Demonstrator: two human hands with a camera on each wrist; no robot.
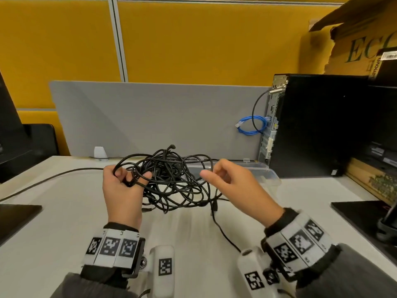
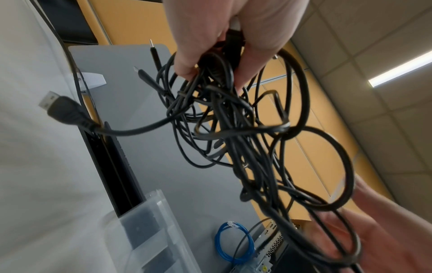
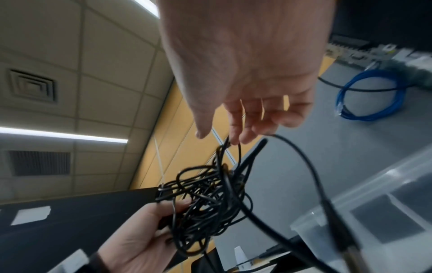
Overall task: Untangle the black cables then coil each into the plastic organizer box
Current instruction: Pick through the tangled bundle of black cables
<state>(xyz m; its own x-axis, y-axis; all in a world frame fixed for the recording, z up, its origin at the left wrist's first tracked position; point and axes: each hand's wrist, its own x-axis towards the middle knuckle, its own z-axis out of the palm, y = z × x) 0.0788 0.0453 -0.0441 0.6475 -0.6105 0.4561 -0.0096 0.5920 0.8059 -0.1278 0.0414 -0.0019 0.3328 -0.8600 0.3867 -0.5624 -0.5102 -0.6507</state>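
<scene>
A tangle of black cables (image 1: 171, 181) hangs just above the white table (image 1: 193, 229), between my hands. My left hand (image 1: 133, 177) grips several strands at the tangle's left side; the left wrist view has the left hand (image 2: 214, 77) closed on the bundle (image 2: 233, 129), with a USB plug (image 2: 60, 109) dangling free. My right hand (image 1: 211, 172) hooks curled fingers through a loop on the right side, its thumb apart from them. The right wrist view shows the right hand (image 3: 218, 137) touching the top strands of the tangle (image 3: 210, 199). The clear plastic organizer box (image 1: 262, 171) lies behind the tangle.
A black PC tower (image 1: 311, 125) with a blue network cable (image 1: 251, 125) stands at the back right, against a grey partition (image 1: 150, 117). Dark flat objects lie at the left edge (image 1: 15, 216) and right edge (image 1: 363, 216). One black cable (image 1: 53, 175) trails off left.
</scene>
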